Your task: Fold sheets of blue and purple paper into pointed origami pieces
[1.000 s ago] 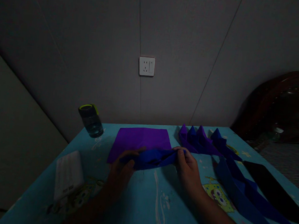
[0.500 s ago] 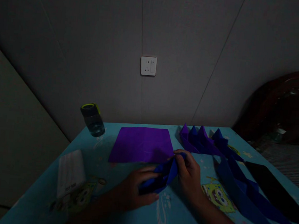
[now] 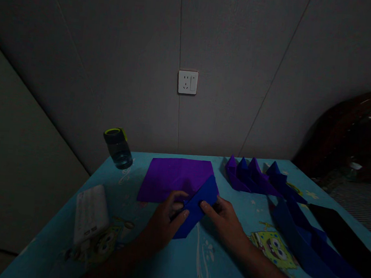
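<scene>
A folded blue paper (image 3: 195, 209) is held between my two hands above the table, tilted with one corner pointing up and to the right. My left hand (image 3: 167, 219) grips its left edge, thumb in front and fingers behind. On the right side, my right hand (image 3: 224, 218) pinches it with the thumb on the front face. Just behind lies a flat purple sheet (image 3: 175, 177) with faint creases, partly hidden by the blue paper.
Folded purple and blue paper boats (image 3: 253, 179) stand at the back right, larger blue ones (image 3: 308, 249) nearer, beside a dark flat object (image 3: 345, 239). A bottle (image 3: 119, 148) and a white block (image 3: 91, 213) are on the left of the patterned tablecloth (image 3: 232, 268).
The blue paper has turned from an opened, hollow shape to a flatter one with a broad face showing. My right hand has moved lower, its thumb now on that face.
</scene>
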A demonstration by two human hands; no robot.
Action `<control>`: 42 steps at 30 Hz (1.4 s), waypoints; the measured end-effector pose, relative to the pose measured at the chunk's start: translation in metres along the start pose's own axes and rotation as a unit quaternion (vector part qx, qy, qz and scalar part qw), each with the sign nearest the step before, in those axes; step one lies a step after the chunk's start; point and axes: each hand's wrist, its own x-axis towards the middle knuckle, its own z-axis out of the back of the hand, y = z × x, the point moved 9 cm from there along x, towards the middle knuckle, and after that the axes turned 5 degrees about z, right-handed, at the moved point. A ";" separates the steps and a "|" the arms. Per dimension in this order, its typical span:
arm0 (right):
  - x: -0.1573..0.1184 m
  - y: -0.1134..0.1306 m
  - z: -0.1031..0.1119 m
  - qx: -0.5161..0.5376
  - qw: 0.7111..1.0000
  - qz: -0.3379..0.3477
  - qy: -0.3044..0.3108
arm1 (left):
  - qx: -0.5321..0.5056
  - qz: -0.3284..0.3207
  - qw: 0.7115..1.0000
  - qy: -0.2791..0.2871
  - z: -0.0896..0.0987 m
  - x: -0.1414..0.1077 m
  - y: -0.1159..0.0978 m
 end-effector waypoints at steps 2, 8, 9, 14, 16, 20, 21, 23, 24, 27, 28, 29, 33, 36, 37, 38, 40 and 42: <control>-0.001 0.000 0.002 0.006 1.000 -0.013 -0.016 | -0.027 0.020 0.999 -0.002 0.001 0.002 0.005; 0.000 0.000 0.003 0.044 0.998 -0.036 -0.011 | -0.090 0.125 0.983 0.105 -0.019 0.000 0.032; 0.001 0.000 0.000 0.053 0.998 -0.035 0.007 | -0.105 0.139 0.973 0.150 -0.028 -0.003 0.034; 0.001 0.005 -0.008 0.101 0.994 -0.025 0.035 | -0.113 0.130 0.958 0.231 -0.046 -0.010 0.032; 0.000 0.006 -0.009 0.109 0.993 -0.021 0.030 | -0.104 0.124 0.962 0.221 -0.045 -0.010 0.029; -0.002 -0.001 -0.012 0.139 0.989 -0.036 0.035 | -0.104 0.125 0.958 0.235 -0.049 -0.012 0.025; -0.002 -0.003 -0.014 0.152 0.987 -0.043 0.041 | -0.107 0.126 0.957 0.237 -0.050 -0.012 0.025; -0.002 -0.004 -0.019 0.172 0.982 -0.052 0.065 | -0.113 0.123 0.960 0.226 -0.050 -0.011 0.024; -0.002 -0.003 -0.022 0.177 0.980 -0.052 0.079 | -0.114 0.118 0.963 0.213 -0.048 -0.009 0.024; -0.003 0.003 -0.028 0.169 0.981 -0.043 0.091 | -0.110 0.097 0.973 0.178 -0.042 -0.004 0.022; -0.003 0.003 -0.029 0.166 0.981 -0.042 0.086 | -0.106 0.092 0.974 0.175 -0.042 -0.004 0.020; -0.004 0.003 -0.029 0.167 0.982 -0.042 0.079 | -0.101 0.089 0.976 0.173 -0.042 -0.003 0.019; -0.007 -0.007 -0.031 0.195 0.977 -0.062 0.066 | -0.097 0.087 0.971 0.201 -0.046 -0.009 0.017; -0.006 -0.014 -0.029 0.212 0.973 -0.074 0.060 | -0.143 0.093 0.944 0.284 -0.057 -0.018 0.019; -0.005 -0.014 -0.028 0.219 0.971 -0.075 0.057 | -0.173 0.096 0.934 0.298 -0.059 -0.020 0.019; -0.004 -0.014 -0.027 0.225 0.970 -0.075 0.053 | -0.200 0.099 0.926 0.303 -0.059 -0.020 0.020; -0.003 -0.012 -0.026 0.230 0.970 -0.070 0.048 | -0.230 0.108 0.923 0.290 -0.057 -0.018 0.023; -0.003 -0.011 -0.028 0.219 0.972 -0.070 0.052 | -0.218 0.108 0.934 0.261 -0.052 -0.015 0.026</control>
